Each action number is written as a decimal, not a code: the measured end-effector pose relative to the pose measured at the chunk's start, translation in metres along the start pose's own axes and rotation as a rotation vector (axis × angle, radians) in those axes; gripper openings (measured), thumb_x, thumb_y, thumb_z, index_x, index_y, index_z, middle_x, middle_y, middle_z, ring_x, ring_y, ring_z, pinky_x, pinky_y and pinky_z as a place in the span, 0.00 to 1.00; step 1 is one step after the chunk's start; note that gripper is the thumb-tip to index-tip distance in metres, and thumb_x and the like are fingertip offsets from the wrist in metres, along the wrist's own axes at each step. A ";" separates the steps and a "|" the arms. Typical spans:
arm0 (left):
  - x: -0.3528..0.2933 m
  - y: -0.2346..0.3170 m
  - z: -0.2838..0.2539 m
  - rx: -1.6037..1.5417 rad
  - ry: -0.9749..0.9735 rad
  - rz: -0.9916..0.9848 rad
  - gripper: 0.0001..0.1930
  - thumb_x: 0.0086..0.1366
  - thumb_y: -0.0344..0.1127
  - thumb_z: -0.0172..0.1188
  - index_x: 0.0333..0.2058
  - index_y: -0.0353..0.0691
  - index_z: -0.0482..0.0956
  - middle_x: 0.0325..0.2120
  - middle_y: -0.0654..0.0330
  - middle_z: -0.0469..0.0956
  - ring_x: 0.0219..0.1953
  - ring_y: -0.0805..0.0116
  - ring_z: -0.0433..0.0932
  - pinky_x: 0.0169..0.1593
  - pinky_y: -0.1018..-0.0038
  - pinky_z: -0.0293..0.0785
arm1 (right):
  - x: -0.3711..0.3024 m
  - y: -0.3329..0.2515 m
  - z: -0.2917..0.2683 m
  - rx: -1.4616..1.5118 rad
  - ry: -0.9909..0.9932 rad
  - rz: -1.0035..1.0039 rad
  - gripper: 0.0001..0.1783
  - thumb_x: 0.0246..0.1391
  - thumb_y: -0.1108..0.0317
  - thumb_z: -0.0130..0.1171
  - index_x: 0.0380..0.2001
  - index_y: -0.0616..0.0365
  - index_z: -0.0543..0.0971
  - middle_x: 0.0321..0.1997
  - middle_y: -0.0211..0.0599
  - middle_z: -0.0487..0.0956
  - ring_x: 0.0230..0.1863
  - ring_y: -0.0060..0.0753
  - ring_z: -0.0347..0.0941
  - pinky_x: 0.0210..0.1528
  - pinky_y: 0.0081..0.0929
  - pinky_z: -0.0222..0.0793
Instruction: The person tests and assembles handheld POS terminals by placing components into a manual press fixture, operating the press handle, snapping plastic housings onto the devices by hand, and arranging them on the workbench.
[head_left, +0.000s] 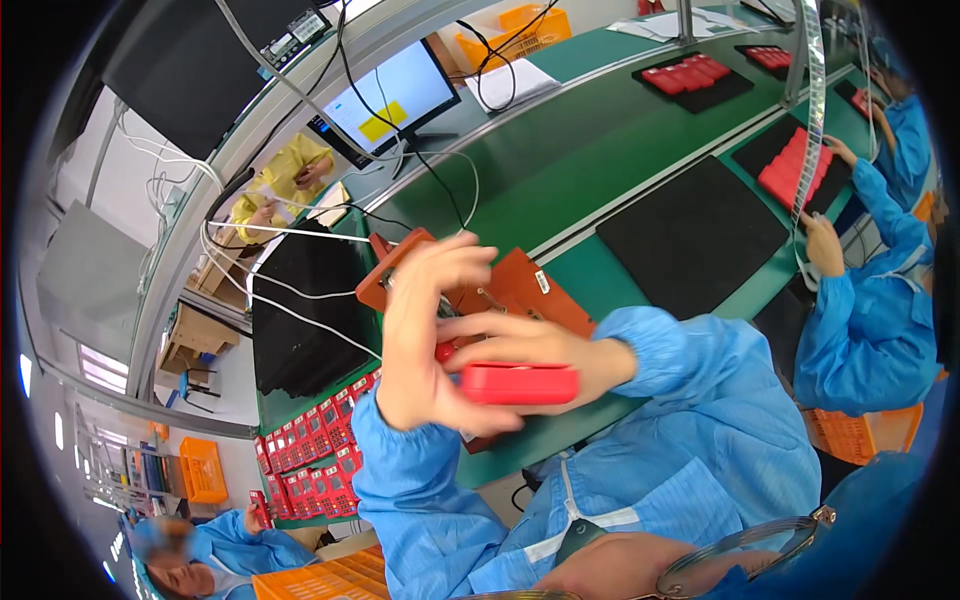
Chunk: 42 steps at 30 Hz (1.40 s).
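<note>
We hold a flat red plastic case up in front of us with both hands, above the green surface and just over an orange-brown fixture board that lies on it. Our right hand grasps the case along its length, thumb on the near side and fingers stretched over the top. Our left hand stands upright at the case's left end, its fingers curled round that end and pinching something small there; what it pinches is hidden behind the palm.

To do this well, we judge that the right hand should keep the case level and steady while the left works the end with fingertip pressure only, wrists close together so the two do not drift apart.

Both forearms in blue sleeves rise from the lower edge, elbows bent, the left wrist cocked upward. A tray of red cases sits at lower left, and black mats lie farther along the surface, where other people in blue work.
</note>
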<state>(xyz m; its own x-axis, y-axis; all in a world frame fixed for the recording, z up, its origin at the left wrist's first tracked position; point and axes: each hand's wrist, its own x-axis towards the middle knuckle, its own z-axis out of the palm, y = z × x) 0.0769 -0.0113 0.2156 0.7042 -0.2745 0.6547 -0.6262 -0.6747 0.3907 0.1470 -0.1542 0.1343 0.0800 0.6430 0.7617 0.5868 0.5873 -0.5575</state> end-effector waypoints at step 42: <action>-0.307 0.021 0.018 -0.132 0.972 -1.049 0.11 0.66 0.37 0.51 0.37 0.33 0.74 0.33 0.58 0.77 0.35 0.71 0.77 0.39 0.75 0.74 | -0.150 -0.003 0.009 0.007 -0.015 0.635 0.31 0.47 0.60 0.63 0.53 0.62 0.66 0.48 0.43 0.73 0.53 0.41 0.68 0.55 0.35 0.61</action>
<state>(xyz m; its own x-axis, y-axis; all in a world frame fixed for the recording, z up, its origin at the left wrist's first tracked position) -0.1464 0.0465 0.0119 0.3820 0.9054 0.1854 -0.0339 -0.1867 0.9818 0.1264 -0.2481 0.0187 0.3993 0.8738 0.2774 0.4236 0.0925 -0.9011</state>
